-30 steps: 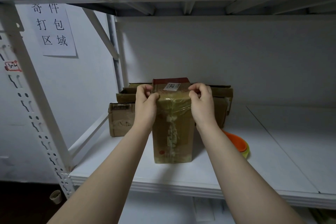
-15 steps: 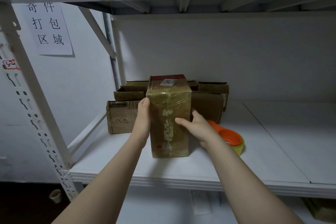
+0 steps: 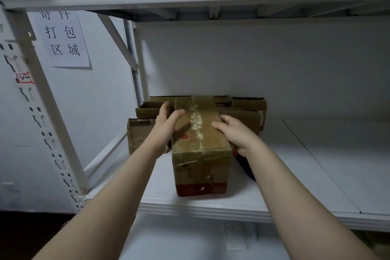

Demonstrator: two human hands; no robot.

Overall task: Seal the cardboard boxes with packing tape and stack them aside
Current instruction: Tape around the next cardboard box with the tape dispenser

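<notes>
While the left hand [image 3: 166, 124] and right hand [image 3: 236, 133] clasp the taped box [image 3: 198, 154] by its sides, hold it level. Seat it squarely against the stacked boxes [image 3: 249, 104] behind.

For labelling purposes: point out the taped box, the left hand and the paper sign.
taped box [image 3: 200, 127], head view, middle of its top face.
left hand [image 3: 165, 125], head view, back of the hand.
paper sign [image 3: 63, 40], head view, middle of the sheet.

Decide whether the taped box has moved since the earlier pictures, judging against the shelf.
Yes. The taped box, upright before, now lies on its long side on the shelf, its top end tipped back toward the boxes behind.
</notes>
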